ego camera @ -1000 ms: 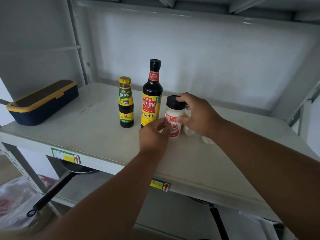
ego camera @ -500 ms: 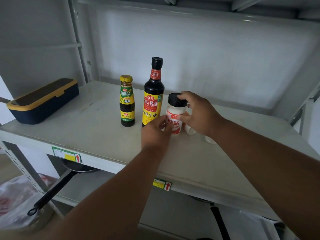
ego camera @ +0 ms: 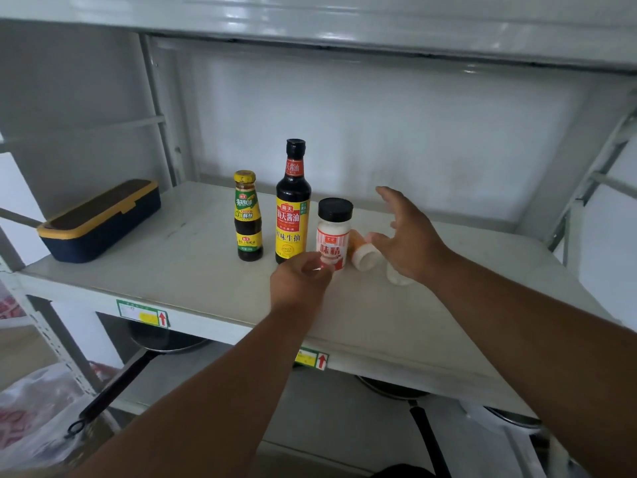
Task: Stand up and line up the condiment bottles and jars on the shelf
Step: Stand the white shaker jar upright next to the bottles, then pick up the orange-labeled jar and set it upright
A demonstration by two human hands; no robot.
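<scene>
Three condiment containers upright in a row on the white shelf (ego camera: 144,270).

Soy sauce bottle (ego camera: 293,205), oyster sauce bottle (ego camera: 247,219), then seasoning jar (ego camera: 333,232); left hand (ego camera: 300,281), fingers curled, at the jar's base, contact unclear; right hand (ego camera: 410,243) spread open above a toppled small bottle (ego camera: 363,255).

Beside the dark, yellow-labelled soy sauce bottle (ego camera: 293,205): a white, red-striped, black-capped jar (ego camera: 333,232) rightward; a green-and-yellow-labelled, gold-capped bottle (ego camera: 247,217) leftward.
</scene>
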